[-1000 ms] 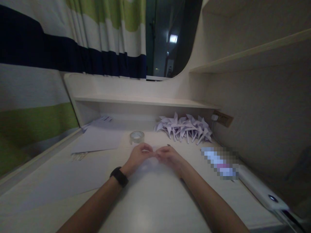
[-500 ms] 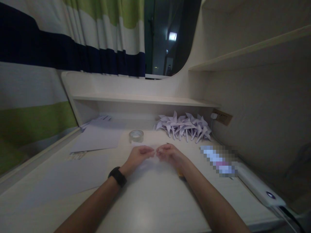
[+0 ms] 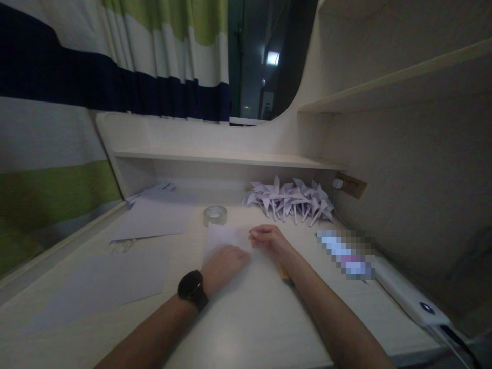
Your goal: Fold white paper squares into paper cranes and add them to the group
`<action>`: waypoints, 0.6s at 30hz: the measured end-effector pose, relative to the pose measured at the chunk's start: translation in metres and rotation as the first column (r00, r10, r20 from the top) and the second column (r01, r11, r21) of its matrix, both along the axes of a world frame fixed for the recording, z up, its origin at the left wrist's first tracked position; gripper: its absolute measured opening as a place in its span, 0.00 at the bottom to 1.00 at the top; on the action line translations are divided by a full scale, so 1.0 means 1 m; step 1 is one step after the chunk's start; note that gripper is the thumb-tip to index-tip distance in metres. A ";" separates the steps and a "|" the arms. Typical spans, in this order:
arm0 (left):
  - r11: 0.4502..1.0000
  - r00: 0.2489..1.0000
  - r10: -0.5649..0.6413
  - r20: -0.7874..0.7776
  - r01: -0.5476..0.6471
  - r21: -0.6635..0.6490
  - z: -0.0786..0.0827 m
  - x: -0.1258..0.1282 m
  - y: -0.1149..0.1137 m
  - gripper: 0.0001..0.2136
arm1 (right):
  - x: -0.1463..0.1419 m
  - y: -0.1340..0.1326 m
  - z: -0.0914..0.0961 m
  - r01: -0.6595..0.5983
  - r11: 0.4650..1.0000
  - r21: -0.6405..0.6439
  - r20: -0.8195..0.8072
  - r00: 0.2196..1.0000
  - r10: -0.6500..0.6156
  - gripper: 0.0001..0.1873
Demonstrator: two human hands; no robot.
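My left hand (image 3: pixel 226 260), with a black watch (image 3: pixel 191 288) at the wrist, lies low over a small white sheet of paper (image 3: pixel 222 237). Its back faces up and its fingers are blurred and mostly hidden underneath. Beside the sheet's right edge, my right hand (image 3: pixel 270 239) is closed in a pinch. What sits between those fingertips is too small to make out. Just beyond the paper stands a roll of clear tape (image 3: pixel 215 215). An orange-yellow object (image 3: pixel 284 274) shows partly from under my right forearm.
Several white paper pinwheels (image 3: pixel 290 199) are heaped at the back right. Large paper sheets (image 3: pixel 154 215) lie on the left. A blurred-out bright object (image 3: pixel 346 253) and a white power strip (image 3: pixel 411 297) lie on the right. A low shelf (image 3: pixel 230 158) spans the back.
My left hand has come away from the right fingertips, dropping nearer over the small sheet, which shows more now. My right hand stays almost in place, still pinched.
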State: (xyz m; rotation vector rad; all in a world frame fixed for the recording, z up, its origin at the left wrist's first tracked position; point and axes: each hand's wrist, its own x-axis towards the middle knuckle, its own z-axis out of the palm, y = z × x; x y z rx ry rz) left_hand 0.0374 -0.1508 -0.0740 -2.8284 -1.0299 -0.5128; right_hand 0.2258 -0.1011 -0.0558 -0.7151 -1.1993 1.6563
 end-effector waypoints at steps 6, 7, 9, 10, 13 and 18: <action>0.997 0.996 0.022 -0.091 -0.015 0.073 0.000 0.002 0.000 0.07 | -0.002 0.000 -0.001 0.027 1.000 -0.016 0.067 0.997 -0.026 0.15; 0.997 0.996 0.026 -0.086 -0.019 0.078 0.000 0.002 0.001 0.07 | -0.003 -0.001 -0.002 0.037 0.999 -0.020 0.073 0.997 -0.036 0.15; 0.996 0.997 0.029 -0.075 -0.022 0.092 0.001 0.002 0.003 0.06 | -0.004 -0.001 -0.002 0.066 0.997 -0.027 0.081 0.995 -0.064 0.15; 0.995 0.997 0.029 -0.073 -0.021 0.095 0.001 0.001 0.003 0.06 | -0.005 -0.001 -0.002 0.083 0.996 -0.029 0.083 0.993 -0.080 0.15; 0.996 0.995 0.033 -0.095 -0.025 0.085 0.003 0.000 0.004 0.07 | -0.007 -0.002 -0.003 0.137 0.990 -0.026 0.081 0.988 -0.134 0.14; 0.997 0.982 0.052 -0.180 -0.041 0.066 0.011 0.001 -0.001 0.08 | -0.007 0.000 -0.004 0.210 0.974 -0.087 0.115 0.973 -0.200 0.11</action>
